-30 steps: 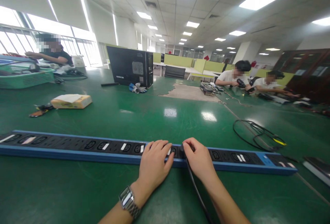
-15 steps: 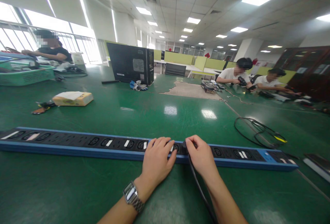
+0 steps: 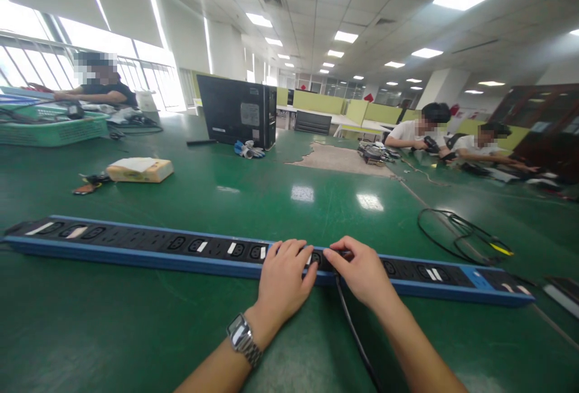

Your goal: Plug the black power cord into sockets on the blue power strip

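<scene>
Left hand [image 3: 286,275] flat, open, steadying power strip [image 3: 136,245]. Right hand [image 3: 359,272] at 3 o'clock pinches black plug [image 3: 326,258]; best push straight into socket, cable [image 3: 355,336] slack.

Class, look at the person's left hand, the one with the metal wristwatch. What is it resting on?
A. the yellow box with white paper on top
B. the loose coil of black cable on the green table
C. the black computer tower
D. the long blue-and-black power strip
D: the left hand lies flat on the long blue-and-black power strip, beside the right hand, which is closed on a black plug at a socket.
</scene>
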The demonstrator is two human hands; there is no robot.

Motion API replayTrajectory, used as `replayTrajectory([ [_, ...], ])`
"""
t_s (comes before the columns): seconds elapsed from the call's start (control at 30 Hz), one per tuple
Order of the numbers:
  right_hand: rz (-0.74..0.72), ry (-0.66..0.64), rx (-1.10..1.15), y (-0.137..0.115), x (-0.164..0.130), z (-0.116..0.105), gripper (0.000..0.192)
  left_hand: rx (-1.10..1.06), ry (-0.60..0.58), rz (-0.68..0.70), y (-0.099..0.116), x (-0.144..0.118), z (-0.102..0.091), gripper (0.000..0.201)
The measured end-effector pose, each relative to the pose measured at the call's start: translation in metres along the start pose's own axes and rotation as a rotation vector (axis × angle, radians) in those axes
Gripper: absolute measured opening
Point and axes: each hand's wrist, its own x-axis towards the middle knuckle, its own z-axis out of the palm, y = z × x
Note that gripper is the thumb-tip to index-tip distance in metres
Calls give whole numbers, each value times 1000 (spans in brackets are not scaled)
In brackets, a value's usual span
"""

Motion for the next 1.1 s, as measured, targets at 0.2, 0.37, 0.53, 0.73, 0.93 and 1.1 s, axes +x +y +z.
replayTrajectory([
  [0.2,46,-36,-332,-12,21,-15,24,0,-5,3,-1,1,-1,28],
  [0.37,52,4,-515,-17,12,-16,22,-7,-3,4,-1,0,0,28],
  [0.53,42,4,-596,-20,4,-17,23,-8,10,10,-1,0,0,27],
  [0.73,42,-69,-777,-37,1,-13,23,20,-23,4,0,1,0,28],
  [0.93,-8,-98,-760,-35,3,-6,19,44,-20,15,0,2,1,28],
  [1.1,-2,-18,-604,-37,-1,-21,18,53,-2,27,0,4,0,27],
])
